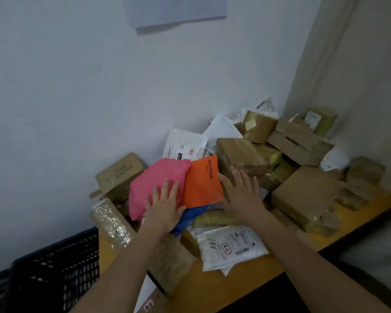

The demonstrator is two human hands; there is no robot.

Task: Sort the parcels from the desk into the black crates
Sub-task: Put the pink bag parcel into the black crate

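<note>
I read the desk as an unsorted heap: cardboard boxes, white mailers and soft bags are piled against the wall corner, overlapping one another, which is presumably why both hands go in flat rather than pinching. My left hand lies palm down on the pink parcel, fingers straight and slightly spread, holding nothing; the flat contact appears meant to steady or gather the soft bag before lifting. My right hand is likewise spread, fingers extended, its thumb side just beside the right edge of the orange parcel; I cannot tell whether it touches that parcel or only the brown box behind it. The orange parcel overlaps the pink one and rests above a blue bag. Both forearms reach forward from the lower frame and converge on these two parcels, wrists roughly level. One black crate stands at the lower left, beside the desk edge, and no parcel shows in the visible part of it. I judge the step in hand to be selection of a first soft parcel.
</note>
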